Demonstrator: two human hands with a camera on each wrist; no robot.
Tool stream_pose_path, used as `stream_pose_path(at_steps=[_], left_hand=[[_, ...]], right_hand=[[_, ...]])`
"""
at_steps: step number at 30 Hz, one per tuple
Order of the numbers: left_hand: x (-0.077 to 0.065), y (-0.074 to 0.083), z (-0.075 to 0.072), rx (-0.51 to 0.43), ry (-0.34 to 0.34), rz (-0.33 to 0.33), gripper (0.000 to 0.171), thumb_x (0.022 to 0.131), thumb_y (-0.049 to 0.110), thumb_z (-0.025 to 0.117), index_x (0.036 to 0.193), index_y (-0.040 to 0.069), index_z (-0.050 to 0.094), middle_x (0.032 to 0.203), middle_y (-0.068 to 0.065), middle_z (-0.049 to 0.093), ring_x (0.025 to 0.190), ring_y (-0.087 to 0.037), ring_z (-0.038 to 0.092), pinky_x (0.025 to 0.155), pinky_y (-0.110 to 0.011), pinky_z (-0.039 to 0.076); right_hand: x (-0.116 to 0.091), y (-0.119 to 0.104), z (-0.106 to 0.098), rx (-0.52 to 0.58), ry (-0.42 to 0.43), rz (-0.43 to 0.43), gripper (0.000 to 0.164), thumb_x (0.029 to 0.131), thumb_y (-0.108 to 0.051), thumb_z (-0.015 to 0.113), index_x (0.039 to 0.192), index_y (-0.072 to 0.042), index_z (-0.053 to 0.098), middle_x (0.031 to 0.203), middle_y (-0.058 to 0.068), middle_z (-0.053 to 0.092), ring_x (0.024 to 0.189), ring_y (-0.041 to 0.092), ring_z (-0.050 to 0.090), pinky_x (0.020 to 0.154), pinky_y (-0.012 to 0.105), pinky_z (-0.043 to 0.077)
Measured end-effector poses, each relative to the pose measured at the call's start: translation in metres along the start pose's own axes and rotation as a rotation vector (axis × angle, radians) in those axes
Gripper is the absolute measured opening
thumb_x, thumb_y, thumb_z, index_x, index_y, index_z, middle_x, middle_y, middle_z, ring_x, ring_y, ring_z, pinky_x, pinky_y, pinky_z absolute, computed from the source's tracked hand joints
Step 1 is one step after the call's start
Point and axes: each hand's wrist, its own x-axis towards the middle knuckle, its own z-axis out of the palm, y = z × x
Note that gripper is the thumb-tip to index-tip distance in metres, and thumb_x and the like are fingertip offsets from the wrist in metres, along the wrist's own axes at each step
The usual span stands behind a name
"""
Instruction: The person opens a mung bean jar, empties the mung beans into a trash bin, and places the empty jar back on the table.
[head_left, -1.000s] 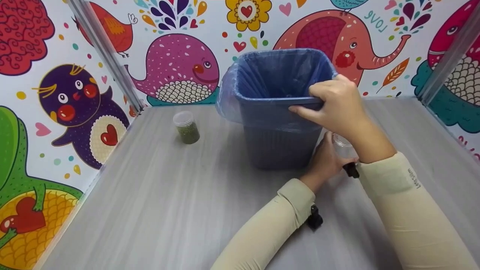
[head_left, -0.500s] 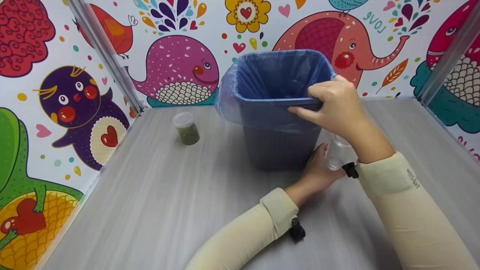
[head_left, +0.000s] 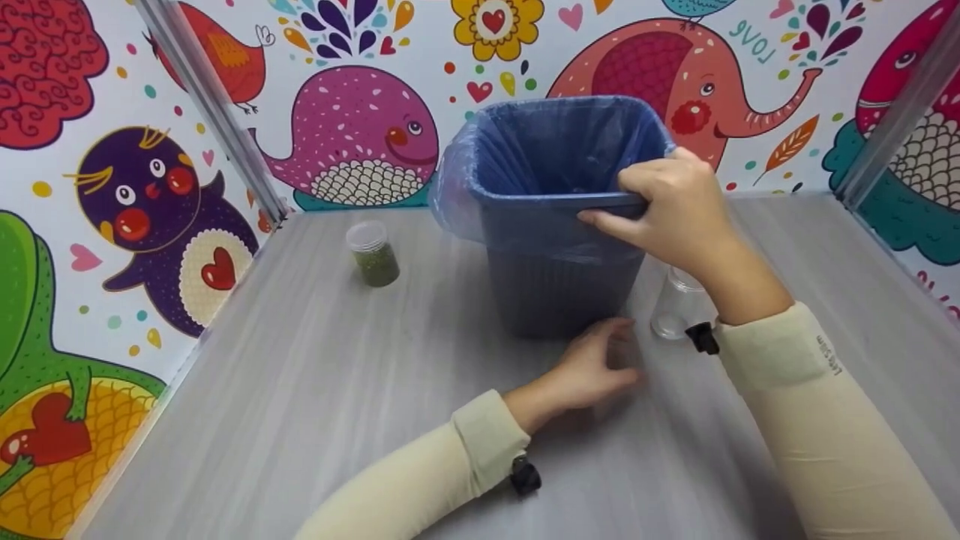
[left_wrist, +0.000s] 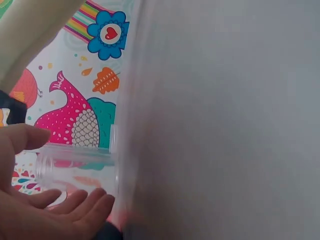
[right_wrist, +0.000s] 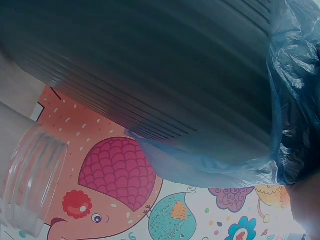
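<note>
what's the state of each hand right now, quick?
Left hand: open, holding nothing, apart from the clear jar.
Right hand: closed, holding the bin by its top edge.

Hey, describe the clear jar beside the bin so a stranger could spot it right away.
Find the bin gripped by the right hand. Just right of the bin, partly behind the right forearm, stands the clear jar. It is see-through with nothing visible inside, unlike the green-filled jar left of the bin.
</note>
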Motion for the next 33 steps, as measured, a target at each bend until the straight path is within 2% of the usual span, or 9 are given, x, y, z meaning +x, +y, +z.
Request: stream_pose_path(at_steps=[3, 10, 16, 21, 24, 26, 33], left_hand=[[-0.009, -0.007, -0.013, -0.008, 0.012, 0.008, 0.059, 0.092, 0.012, 0.079, 0.146, 0.003, 0.057, 0.134, -0.013, 0.067, 0.123, -0.025, 0.068, 0.103, -0.026, 0.052], [-0.024, -0.023, -0.051, -0.018, 0.034, -0.020, 0.050, 0.094, 0.011, 0.076, 0.141, 0.003, 0.059, 0.120, -0.013, 0.072, 0.115, -0.031, 0.071, 0.101, -0.046, 0.056], [-0.038, -0.034, -0.086, -0.051, 0.061, -0.034, 0.049, 0.095, 0.010, 0.075, 0.140, 0.000, 0.058, 0.119, -0.016, 0.070, 0.111, -0.032, 0.071, 0.095, -0.039, 0.057], [-0.052, -0.045, -0.117, -0.082, 0.102, 0.003, 0.047, 0.097, 0.008, 0.071, 0.137, -0.008, 0.054, 0.122, -0.026, 0.067, 0.113, -0.041, 0.069, 0.095, -0.045, 0.058], [-0.056, -0.051, -0.134, -0.105, 0.159, 0.001, 0.047, 0.096, 0.005, 0.070, 0.136, -0.012, 0.052, 0.123, -0.032, 0.065, 0.114, -0.044, 0.068, 0.088, -0.043, 0.060], [-0.058, -0.056, -0.146, -0.120, 0.215, -0.005, 0.047, 0.095, 0.003, 0.069, 0.136, -0.013, 0.052, 0.124, -0.034, 0.064, 0.114, -0.044, 0.067, 0.089, -0.041, 0.059], [-0.059, -0.073, -0.189, -0.091, 0.478, -0.072, 0.041, 0.096, -0.003, 0.067, 0.135, -0.009, 0.056, 0.125, -0.027, 0.064, 0.119, -0.041, 0.061, 0.104, -0.050, 0.050]], right_hand=[[0.000, 0.000, -0.001, 0.011, -0.010, 0.015, 0.057, 0.086, -0.036, 0.090, 0.062, -0.009, 0.046, 0.056, 0.007, 0.040, 0.051, 0.023, 0.036, 0.066, 0.042, 0.032], [0.000, 0.000, -0.002, 0.012, -0.025, 0.054, 0.055, 0.084, -0.035, 0.092, 0.063, -0.009, 0.048, 0.056, 0.007, 0.041, 0.051, 0.023, 0.037, 0.068, 0.043, 0.034], [0.000, 0.000, -0.001, 0.005, -0.023, 0.036, 0.058, 0.085, -0.036, 0.092, 0.062, -0.010, 0.045, 0.056, 0.005, 0.039, 0.051, 0.023, 0.035, 0.067, 0.042, 0.031], [0.001, -0.002, -0.001, 0.023, -0.030, 0.058, 0.056, 0.085, -0.035, 0.092, 0.063, -0.009, 0.047, 0.057, 0.006, 0.040, 0.053, 0.023, 0.037, 0.069, 0.043, 0.033], [0.000, -0.002, -0.002, 0.032, -0.034, 0.079, 0.054, 0.085, -0.035, 0.092, 0.063, -0.009, 0.049, 0.057, 0.006, 0.042, 0.054, 0.023, 0.039, 0.071, 0.043, 0.034], [0.000, -0.003, -0.002, 0.035, -0.037, 0.086, 0.054, 0.085, -0.034, 0.092, 0.063, -0.009, 0.049, 0.057, 0.006, 0.042, 0.054, 0.023, 0.039, 0.071, 0.044, 0.035], [0.000, -0.003, -0.002, 0.034, -0.046, 0.095, 0.054, 0.085, -0.035, 0.091, 0.063, -0.010, 0.049, 0.057, 0.006, 0.042, 0.054, 0.023, 0.039, 0.072, 0.044, 0.035]])
